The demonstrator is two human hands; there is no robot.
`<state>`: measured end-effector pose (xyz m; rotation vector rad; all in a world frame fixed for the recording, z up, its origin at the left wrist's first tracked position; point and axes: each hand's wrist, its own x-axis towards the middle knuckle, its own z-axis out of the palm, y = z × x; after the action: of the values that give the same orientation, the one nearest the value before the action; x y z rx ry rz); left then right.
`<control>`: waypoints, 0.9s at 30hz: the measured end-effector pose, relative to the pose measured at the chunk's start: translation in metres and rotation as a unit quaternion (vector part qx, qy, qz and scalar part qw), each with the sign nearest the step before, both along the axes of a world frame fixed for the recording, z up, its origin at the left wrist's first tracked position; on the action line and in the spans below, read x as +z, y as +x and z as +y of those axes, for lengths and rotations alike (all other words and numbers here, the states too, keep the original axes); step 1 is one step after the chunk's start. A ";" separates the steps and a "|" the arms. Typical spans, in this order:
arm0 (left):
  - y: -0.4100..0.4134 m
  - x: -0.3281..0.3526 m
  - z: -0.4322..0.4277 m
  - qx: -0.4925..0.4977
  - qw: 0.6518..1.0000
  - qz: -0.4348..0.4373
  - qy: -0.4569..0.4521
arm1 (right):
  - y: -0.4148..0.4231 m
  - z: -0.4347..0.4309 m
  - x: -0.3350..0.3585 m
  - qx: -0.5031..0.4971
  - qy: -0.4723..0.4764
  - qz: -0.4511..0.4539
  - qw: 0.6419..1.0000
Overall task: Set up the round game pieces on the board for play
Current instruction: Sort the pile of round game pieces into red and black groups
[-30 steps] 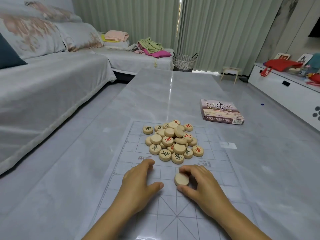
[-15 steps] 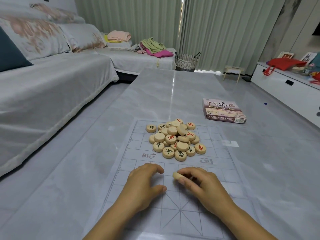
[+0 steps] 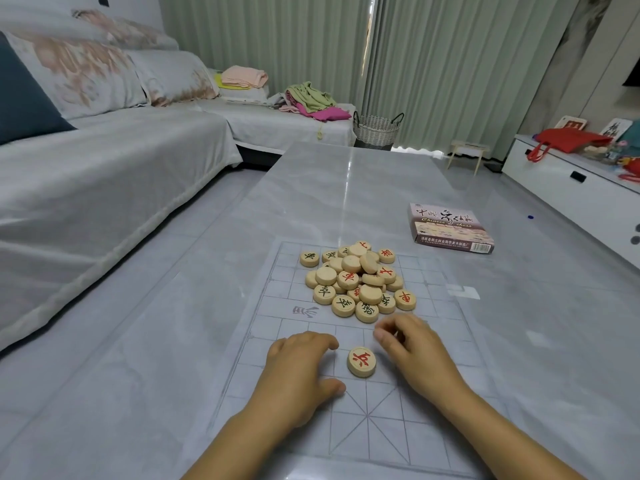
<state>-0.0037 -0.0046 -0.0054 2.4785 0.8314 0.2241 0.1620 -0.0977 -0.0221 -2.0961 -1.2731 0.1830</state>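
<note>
A thin printed board sheet (image 3: 304,341) lies on the grey table. A heap of round wooden pieces (image 3: 358,282) with red and black characters sits on its far half. One piece with a red character (image 3: 361,362) lies face up on the near half, between my hands. My left hand (image 3: 301,372) rests on the sheet just left of it, fingers loosely curled, holding nothing. My right hand (image 3: 412,348) hovers just right of it and a little beyond, fingers relaxed, apart from the piece.
The game's box (image 3: 450,233) lies on the table (image 3: 346,188) at the far right. A covered sofa (image 3: 86,174) runs along the left. A low white cabinet (image 3: 571,192) stands at the right, a woven basket (image 3: 377,129) beyond the table's far end.
My right hand held a piece on edge; the piece now lies flat with its red character up, and the hand has let go and shifted right. The left hand stayed put.
</note>
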 end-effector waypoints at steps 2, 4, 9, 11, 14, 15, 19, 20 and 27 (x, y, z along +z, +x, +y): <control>-0.001 -0.002 0.002 0.000 1.000 0.003 0.005 | 0.012 0.013 0.008 -0.012 0.004 -0.021 1.000; 0.001 -0.003 0.002 0.003 1.000 0.007 0.016 | 0.023 0.031 0.017 -0.036 0.010 -0.035 0.999; 0.014 -0.009 0.000 0.009 0.999 -0.001 0.050 | 0.030 0.065 0.023 -0.088 -0.074 -0.117 0.986; 0.019 -0.011 -0.002 0.009 0.999 -0.008 0.043 | 0.026 0.068 0.021 -0.097 -0.100 -0.160 0.977; 0.024 -0.013 -0.006 0.002 0.999 -0.001 0.036 | 0.022 0.065 0.022 -0.095 -0.068 -0.151 0.982; 0.025 -0.014 -0.007 -0.002 0.999 0.002 0.038 | 0.020 0.060 0.023 -0.088 -0.055 -0.132 0.986; 0.023 -0.015 -0.004 -0.003 0.999 -0.005 0.052 | 0.006 0.023 0.025 -0.049 -0.024 0.037 0.998; 0.021 -0.014 -0.002 0.004 0.998 -0.006 0.056 | 0.002 0.011 0.022 -0.040 -0.019 0.091 0.995; 0.012 -0.010 0.014 0.054 0.997 0.012 0.046 | 0.004 -0.016 0.001 -0.058 -0.003 0.111 0.992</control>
<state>0.0081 0.0097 -0.0158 2.5280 0.9868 0.2760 0.1659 -0.1139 -0.0209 -2.0830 -1.0193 0.3581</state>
